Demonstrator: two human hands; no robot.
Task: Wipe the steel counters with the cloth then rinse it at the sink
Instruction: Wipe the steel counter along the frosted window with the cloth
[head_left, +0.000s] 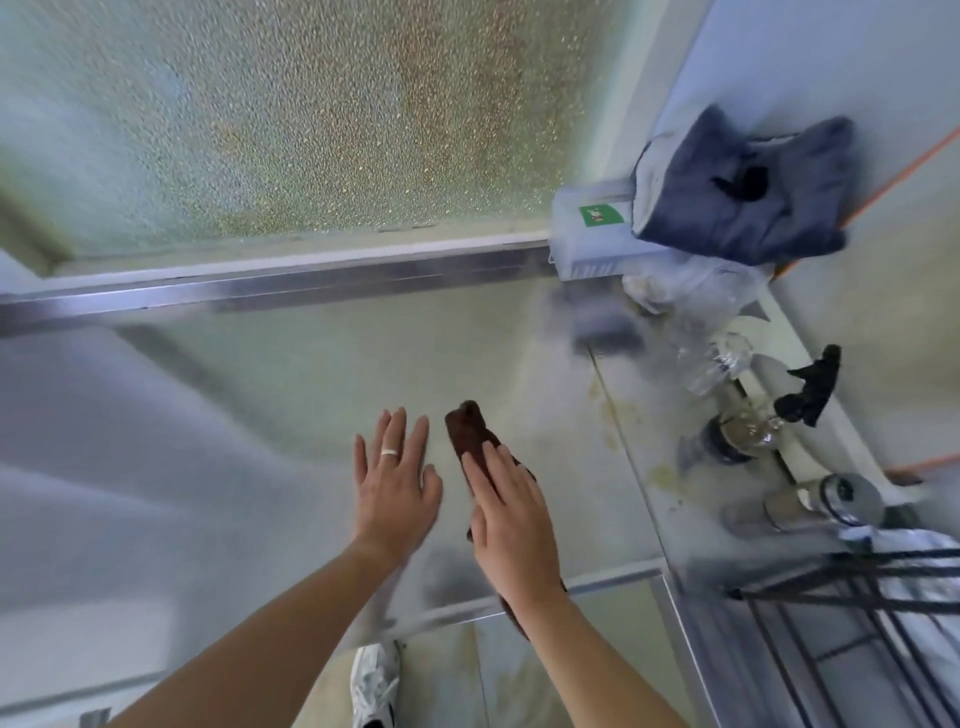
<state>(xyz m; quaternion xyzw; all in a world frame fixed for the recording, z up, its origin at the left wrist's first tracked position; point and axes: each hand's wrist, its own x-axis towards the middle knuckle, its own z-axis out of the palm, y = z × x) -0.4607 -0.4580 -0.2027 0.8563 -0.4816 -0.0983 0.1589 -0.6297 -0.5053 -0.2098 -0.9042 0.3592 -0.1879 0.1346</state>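
Note:
A dark brown cloth (470, 428) lies on the steel counter (291, 374) near its front edge. My right hand (511, 519) rests flat on top of the cloth, fingers stretched out and pressing it down; one end of the cloth sticks out beyond my fingertips and the other hangs past my wrist. My left hand (395, 480) lies flat on the bare steel just left of the cloth, fingers spread, a ring on one finger, holding nothing. No sink is in view.
A frosted window (311, 114) rises behind the counter. At the back right stand a clear plastic box (592, 234) with blue cloths (743, 187) on it, crumpled plastic wrap (691, 291), jars (737, 434) and a steel canister (826, 501). A black wire rack (857, 613) is lower right.

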